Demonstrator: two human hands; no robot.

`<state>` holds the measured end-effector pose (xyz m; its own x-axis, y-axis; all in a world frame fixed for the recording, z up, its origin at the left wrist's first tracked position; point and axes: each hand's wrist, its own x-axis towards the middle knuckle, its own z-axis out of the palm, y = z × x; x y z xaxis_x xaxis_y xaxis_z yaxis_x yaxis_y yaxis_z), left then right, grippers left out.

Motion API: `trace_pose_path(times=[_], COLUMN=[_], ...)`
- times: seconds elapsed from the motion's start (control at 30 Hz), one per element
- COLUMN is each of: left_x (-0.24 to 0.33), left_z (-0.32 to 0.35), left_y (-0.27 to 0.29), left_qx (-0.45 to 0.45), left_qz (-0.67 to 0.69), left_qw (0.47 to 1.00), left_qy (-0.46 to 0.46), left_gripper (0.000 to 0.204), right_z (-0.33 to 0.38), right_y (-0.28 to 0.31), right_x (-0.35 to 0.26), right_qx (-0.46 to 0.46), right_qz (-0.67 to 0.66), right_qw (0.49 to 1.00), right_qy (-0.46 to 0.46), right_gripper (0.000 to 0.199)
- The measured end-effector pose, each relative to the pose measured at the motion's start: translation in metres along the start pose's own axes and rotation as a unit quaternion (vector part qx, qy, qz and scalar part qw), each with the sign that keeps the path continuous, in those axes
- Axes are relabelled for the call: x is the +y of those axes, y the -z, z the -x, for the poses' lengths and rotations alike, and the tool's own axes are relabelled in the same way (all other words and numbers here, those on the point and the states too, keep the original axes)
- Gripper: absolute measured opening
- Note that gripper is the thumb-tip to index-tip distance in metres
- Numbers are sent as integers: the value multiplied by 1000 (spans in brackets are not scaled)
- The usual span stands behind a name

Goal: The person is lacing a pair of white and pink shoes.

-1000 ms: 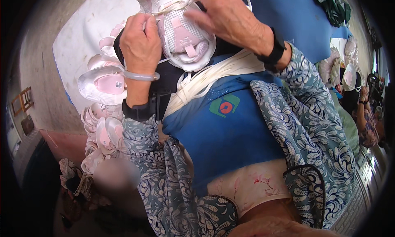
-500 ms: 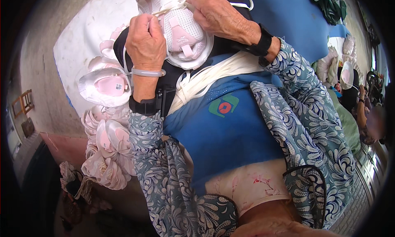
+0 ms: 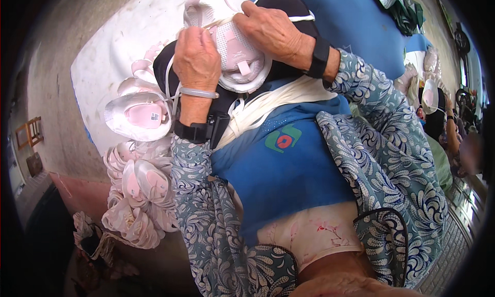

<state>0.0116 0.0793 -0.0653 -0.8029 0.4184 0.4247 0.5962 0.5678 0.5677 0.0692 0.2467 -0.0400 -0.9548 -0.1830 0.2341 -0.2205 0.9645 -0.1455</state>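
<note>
Shoes (image 3: 138, 115) lie heaped left of my left hand (image 3: 197, 59), which pinches a lace (image 3: 220, 22). Between my hands sits the pink-and-white shoe (image 3: 247, 81); it looks light and soft, its mesh easily dented, so I'd take it by the rounded white rim. My right hand (image 3: 273, 36) seems to pinch the lace too, fingers curled narrow.

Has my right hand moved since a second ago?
Yes, your right hand has moved leftward, nearer the white shoe with pink insole lying at the left.
</note>
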Motion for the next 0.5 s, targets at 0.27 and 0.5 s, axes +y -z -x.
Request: trace_pose_path(times=[0.27,0.5], left_x=[11,11], left_z=[16,19], left_y=[-17,-16], left_qx=[56,70], left_qz=[-62,-54], left_qw=[996,996], left_qy=[-17,-14], left_gripper=[12,10], right_z=[4,3], right_y=[0,0], right_x=[7,3], right_qx=[49,30], right_qz=[26,-42], right_qw=[996,997], right_qy=[71,48], right_gripper=[14,17])
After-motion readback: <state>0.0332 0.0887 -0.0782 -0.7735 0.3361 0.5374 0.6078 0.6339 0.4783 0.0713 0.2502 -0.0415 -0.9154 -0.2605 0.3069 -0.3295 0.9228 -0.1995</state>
